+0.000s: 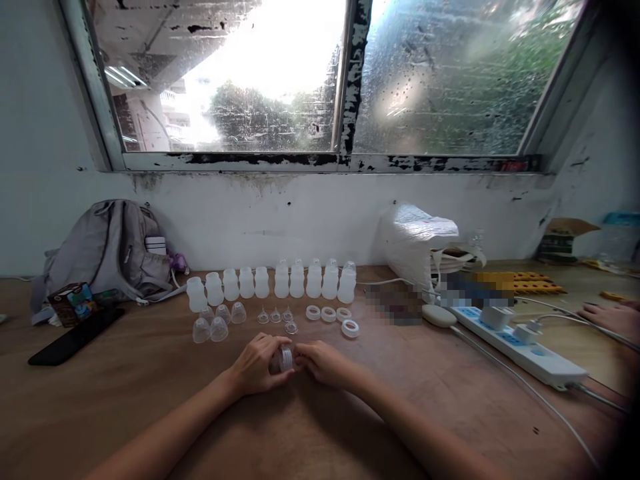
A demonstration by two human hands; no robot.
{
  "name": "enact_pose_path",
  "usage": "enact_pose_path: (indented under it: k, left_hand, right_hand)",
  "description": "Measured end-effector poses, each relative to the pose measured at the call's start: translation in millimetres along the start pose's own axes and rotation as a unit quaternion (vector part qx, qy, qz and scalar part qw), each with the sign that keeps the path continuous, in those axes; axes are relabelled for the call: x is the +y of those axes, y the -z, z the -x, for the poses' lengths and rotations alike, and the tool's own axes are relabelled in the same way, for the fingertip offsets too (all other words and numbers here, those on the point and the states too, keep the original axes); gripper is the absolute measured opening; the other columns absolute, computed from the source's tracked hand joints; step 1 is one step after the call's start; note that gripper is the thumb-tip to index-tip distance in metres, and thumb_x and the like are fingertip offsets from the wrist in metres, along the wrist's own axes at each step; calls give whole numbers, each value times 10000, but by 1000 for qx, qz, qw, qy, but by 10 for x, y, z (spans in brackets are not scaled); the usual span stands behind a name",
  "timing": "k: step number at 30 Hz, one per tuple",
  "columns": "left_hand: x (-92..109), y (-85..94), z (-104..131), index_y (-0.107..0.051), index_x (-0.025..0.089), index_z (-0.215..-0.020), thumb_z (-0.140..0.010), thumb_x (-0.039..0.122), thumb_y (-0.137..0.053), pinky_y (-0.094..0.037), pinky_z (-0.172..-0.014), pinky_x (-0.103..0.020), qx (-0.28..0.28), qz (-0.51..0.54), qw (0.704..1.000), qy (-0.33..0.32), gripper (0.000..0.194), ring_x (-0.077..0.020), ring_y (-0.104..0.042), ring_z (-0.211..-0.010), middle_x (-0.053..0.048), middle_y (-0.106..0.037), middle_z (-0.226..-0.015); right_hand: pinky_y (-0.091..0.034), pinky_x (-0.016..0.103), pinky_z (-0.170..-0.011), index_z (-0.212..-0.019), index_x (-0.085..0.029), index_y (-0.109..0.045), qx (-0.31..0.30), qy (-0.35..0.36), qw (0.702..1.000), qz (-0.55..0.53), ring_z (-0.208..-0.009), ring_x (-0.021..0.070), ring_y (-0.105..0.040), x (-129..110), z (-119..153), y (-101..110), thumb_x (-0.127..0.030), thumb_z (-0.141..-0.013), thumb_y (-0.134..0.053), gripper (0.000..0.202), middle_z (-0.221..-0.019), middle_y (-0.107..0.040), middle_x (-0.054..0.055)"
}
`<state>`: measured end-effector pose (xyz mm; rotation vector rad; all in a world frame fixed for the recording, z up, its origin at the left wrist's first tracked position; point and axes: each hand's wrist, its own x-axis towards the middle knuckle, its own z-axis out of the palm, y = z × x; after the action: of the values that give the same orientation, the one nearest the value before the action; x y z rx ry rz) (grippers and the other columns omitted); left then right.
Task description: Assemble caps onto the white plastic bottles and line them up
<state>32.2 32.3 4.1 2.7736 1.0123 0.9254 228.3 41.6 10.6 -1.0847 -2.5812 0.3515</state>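
Near the middle of the table, my left hand [263, 363] is wrapped round a ribbed white bottle collar ring [286, 359] turned on its side. My right hand [320, 362] meets it from the right, fingertips pinched together at the ring's opening. Whatever small part those fingers hold is hidden. Just beyond my hands lie several clear bottle nipples [275, 317] and several white collar rings [329, 314]. Clear dome caps [219, 329] stand to the left. Behind them runs a row of frosted baby bottles: open ones [231, 285] on the left, capped ones [314, 279] on the right.
At the left are a grey backpack [113, 247], a small box [73, 303] and a black phone-like slab [75, 337]. A power strip [520, 347] with cables, a round white device [439, 316] and a white bag [407, 247] occupy the right. Another person's hand [613, 319] rests at the far right.
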Motion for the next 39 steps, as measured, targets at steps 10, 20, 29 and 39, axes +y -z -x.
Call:
enact_pose_path:
  k: [10, 20, 29, 39]
  left_hand:
    - [-30, 55, -13, -502, 164, -953, -737, 399, -486, -378, -721, -330, -39, -41, 997, -54, 320, -191, -568, -727, -69, -610, -829]
    - [-123, 71, 4, -451, 155, -1029, -766, 390, -460, -382, -775, -344, -18, -15, 999, -36, 352, -197, -558, -795, -86, -579, -925]
    - [-161, 110, 50, -373, 169, -1102, -776, 298, -483, -429, -808, -331, -17, 34, 999, -32, 367, -192, -563, -897, -96, -553, -1019]
    - [-217, 61, 49, -337, 200, -1113, -778, 228, -499, -439, -846, -336, 70, 135, 987, 56, 373, -178, -541, -995, -104, -499, -1176]
  right_hand:
    - [-273, 188, -517, -748, -192, -576, -28, 10, 999, 18, -588, 118, -522, 67, -18, 66, -126, -757, -429, 162, -650, -606, -1]
    - [-311, 177, -511, -671, -156, -570, 10, 13, 994, -107, -513, 89, -434, 36, -33, 132, -94, -740, -414, 181, -560, -524, -19]
    - [-289, 173, -400, -650, -151, -494, 34, -56, 934, -351, -414, 59, -392, 107, -73, 44, -347, -769, -488, 229, -514, -471, -46]
    - [-280, 131, -262, -925, -181, -455, 82, -162, 817, -547, -359, 41, -443, -53, -118, -179, -420, -686, -584, 363, -661, -518, -40]
